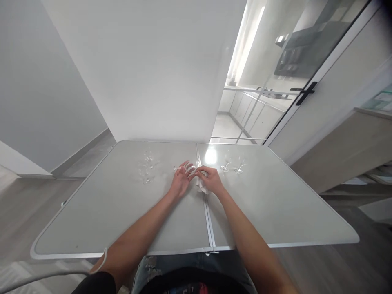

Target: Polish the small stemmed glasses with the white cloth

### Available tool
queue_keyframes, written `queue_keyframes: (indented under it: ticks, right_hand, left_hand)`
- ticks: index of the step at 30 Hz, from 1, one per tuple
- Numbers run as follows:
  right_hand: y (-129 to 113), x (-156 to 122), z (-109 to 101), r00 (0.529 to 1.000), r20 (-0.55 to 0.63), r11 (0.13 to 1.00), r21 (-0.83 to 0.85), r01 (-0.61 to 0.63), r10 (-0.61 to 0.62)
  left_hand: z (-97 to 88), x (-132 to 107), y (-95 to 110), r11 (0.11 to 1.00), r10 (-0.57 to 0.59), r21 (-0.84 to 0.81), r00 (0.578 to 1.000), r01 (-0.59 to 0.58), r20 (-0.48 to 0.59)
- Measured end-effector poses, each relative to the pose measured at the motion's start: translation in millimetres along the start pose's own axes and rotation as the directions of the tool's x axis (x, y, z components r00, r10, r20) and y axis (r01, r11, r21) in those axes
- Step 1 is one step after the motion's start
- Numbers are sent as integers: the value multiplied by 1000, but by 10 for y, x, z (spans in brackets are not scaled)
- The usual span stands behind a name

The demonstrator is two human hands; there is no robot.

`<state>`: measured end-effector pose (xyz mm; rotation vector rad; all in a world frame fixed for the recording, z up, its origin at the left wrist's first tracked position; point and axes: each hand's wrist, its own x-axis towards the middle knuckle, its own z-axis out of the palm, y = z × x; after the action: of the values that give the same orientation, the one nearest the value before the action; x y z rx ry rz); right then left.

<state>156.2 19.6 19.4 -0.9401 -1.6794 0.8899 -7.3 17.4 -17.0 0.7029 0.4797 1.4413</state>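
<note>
Likely light and fragile, the clear stemmed glass (191,168) wants stem-holding; left hand (180,179) cradles it in curled fingers, right hand (212,178) grips crumpled white cloth (201,186).

At the seam (208,216), the cloth (202,189) is partly covered by the right hand (211,179), and its full shape is hidden. The glass (191,167) just left of the seam is crossed by fingers of the left hand (181,180); a stem may be there, but how it is gripped cannot be told. Farther left, the outlines of more glasses (147,179) are too faint to be counted. Far right of the seam, the shelf (333,147) is cut off by the view's edge; far left, the cable (61,272) is cut likewise.
</note>
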Motion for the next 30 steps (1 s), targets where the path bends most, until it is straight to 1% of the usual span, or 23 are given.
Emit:
queue_keyframes:
  ticks: [1,2,3,4,5,6,7,8,9,10,12,13,14,16,18,20,22,24,26,28,30]
  right_hand:
    - [12,-6,9,1000,-11,999,35,-12,13]
    - [26,-6,8,997,-68,996,86,-38,44]
    - [42,-2,-2,983,-155,984,161,-72,97]
    - [63,5,-19,955,-242,959,261,-107,172]
    - [88,14,-39,918,-299,918,370,-141,261]
    - [116,23,-58,885,-308,864,471,-176,348]
    - [147,31,-75,865,-278,808,549,-214,418]
    - [178,37,-85,853,-239,765,592,-251,465]
    - [207,42,-87,843,-222,750,600,-278,489]
    - [231,45,-82,837,-233,763,577,-291,495]
    - [255,46,-49,839,-302,832,481,-277,453]
    - [252,45,-26,848,-329,865,431,-257,416]
    - [239,42,-1,865,-332,888,394,-235,376]
    - [193,29,42,908,-278,906,375,-198,313]
    - [136,3,66,936,-200,896,402,-190,289]
    - [88,-39,69,949,-122,873,439,-211,291]
    - [55,-90,61,956,-43,857,457,-238,289]
    - [30,-136,51,967,27,875,421,-241,253]
    - [8,-168,45,983,59,927,327,-185,176]
    - [-14,-180,38,996,61,978,197,-74,63]
    - [-31,-176,29,995,96,999,28,37,-39]
  left_hand:
    - [-22,17,6,1000,8,19,1000,-8,-24]
    - [-44,35,16,999,20,35,999,-18,-42]
    - [-65,52,28,998,36,46,998,-34,-53]
    - [-83,67,40,997,56,53,997,-53,-59]
    - [-97,79,49,996,74,58,995,-71,-61]
    - [-107,89,54,994,91,68,994,-86,-65]
    - [-114,95,55,992,105,82,992,-99,-70]
    - [-117,99,50,989,120,100,990,-112,-79]
    - [-118,101,41,984,138,123,986,-127,-91]
    - [-117,100,28,979,157,150,982,-141,-102]
    - [-111,96,-4,961,189,224,976,-161,-109]
    - [-108,92,-20,949,200,268,974,-165,-106]
    - [-106,90,-35,936,207,310,973,-167,-103]
    - [-104,85,-55,913,223,370,969,-171,-104]
    - [-105,82,-55,908,238,380,964,-179,-115]
    - [-105,76,-34,915,238,362,964,-181,-117]
    - [-96,67,-6,919,213,359,972,-164,-98]
    - [-76,55,17,911,177,390,982,-137,-67]
    - [-50,45,28,902,156,415,986,-120,-54]
    - [-31,42,28,904,164,408,984,-123,-67]
    - [-28,46,26,908,190,395,977,-137,-97]
